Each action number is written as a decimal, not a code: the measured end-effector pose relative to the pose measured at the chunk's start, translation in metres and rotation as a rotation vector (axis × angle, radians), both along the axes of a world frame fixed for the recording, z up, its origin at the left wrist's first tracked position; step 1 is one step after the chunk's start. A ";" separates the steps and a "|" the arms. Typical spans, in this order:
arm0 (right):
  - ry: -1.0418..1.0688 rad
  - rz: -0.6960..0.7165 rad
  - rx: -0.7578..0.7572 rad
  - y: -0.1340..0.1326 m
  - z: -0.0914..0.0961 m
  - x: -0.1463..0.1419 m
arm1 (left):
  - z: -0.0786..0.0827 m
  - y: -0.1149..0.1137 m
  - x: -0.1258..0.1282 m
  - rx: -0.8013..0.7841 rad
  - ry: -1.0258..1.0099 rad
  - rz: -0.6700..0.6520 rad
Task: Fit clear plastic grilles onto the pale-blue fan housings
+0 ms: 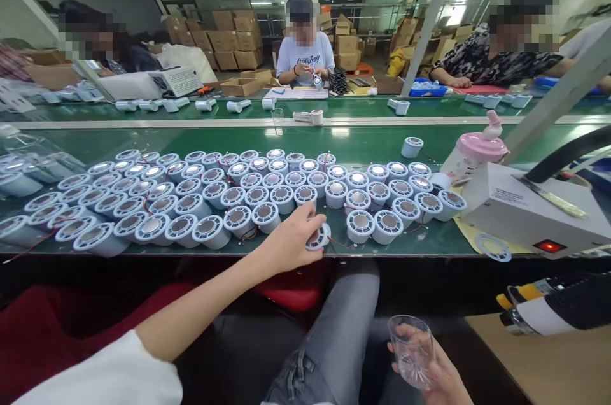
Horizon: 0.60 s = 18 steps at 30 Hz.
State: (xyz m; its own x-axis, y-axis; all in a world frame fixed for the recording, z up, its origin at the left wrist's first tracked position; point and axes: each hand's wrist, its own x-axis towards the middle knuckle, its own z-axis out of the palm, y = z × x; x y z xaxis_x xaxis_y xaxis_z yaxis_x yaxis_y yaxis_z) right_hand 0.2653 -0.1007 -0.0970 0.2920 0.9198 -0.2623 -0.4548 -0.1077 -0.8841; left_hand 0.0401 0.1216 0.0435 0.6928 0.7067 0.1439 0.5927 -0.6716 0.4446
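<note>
My left hand (298, 239) reaches across to the front edge of the bench. Its fingers are closed around a light-blue round housing (319, 238) with a slotted rim, and a thin red wire trails from it to the right. Many similar housings (184, 227) with grey discs on top stand in close rows to the left, behind and to the right. Low at the right, under bench level, my right hand (442, 370) grips a clear cup (411, 354). Nothing can be made out inside the cup.
A grey box with a lit red switch (548, 246) and a pink-lidded cup (477, 153) stand at the right. A light-blue ring (493, 248) lies at the bench edge. Below hangs a black hose with a white band (541, 316). Several people sit across the green conveyor (200, 137).
</note>
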 end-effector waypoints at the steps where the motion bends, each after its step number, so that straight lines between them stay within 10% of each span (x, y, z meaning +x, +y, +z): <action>1: -0.148 0.050 0.071 0.002 0.005 0.000 | -0.001 -0.008 -0.001 -0.179 -0.112 0.053; 5: -0.993 0.252 0.346 0.014 0.036 -0.003 | -0.019 -0.037 0.011 -0.989 -0.296 0.037; 8: -1.497 0.210 0.419 0.025 0.060 -0.008 | -0.032 -0.051 0.030 -1.316 -0.196 -0.110; 12: -1.716 0.244 0.245 0.035 0.079 -0.004 | -0.029 -0.059 0.049 -1.051 -0.062 -0.296; 18: -1.158 0.399 0.045 0.023 0.095 0.011 | -0.031 -0.065 0.059 -0.626 -0.187 -0.345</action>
State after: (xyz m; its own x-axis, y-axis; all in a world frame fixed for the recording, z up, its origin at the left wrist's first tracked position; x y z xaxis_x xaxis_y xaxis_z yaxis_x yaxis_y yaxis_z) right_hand 0.2759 -0.0782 -0.0016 0.0272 0.9996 -0.0002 0.6602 -0.0181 -0.7509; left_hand 0.0988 0.0569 0.0126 0.8939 0.4417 -0.0767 0.2700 -0.3939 0.8786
